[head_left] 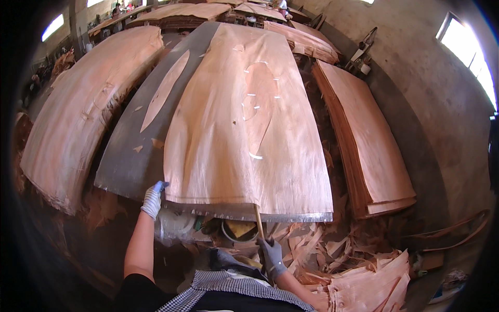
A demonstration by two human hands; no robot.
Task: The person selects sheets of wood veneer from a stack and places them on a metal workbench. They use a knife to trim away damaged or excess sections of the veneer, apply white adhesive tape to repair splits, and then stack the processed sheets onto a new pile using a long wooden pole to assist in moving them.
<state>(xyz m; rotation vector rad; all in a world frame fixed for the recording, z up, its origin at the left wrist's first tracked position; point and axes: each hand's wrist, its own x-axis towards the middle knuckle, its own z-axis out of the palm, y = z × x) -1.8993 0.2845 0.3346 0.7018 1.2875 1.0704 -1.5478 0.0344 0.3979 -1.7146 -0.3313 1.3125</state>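
Observation:
A large pale wood veneer sheet [208, 156] lies wrinkled across a dark table [130, 151]. White tape strips mark a patch [257, 83] in it. My left hand [153, 200], in a striped glove with blue fingertips, pinches the sheet's near left corner. In a grey glove, my right hand [272, 257] is closed round a thin wooden stick [259, 221]. The stick's upper end meets the sheet's near edge, right of the middle; whether it goes under the sheet cannot be told. A narrow pointed veneer piece [165, 91] rests on the table left of the sheet.
Veneer stacks stand at the left [88, 114] and the right [369, 140]. Below the table's near edge is a round bucket [239, 231] with something yellow inside. Torn veneer scraps [364, 283] heap at the lower right. More stacks and people are far back.

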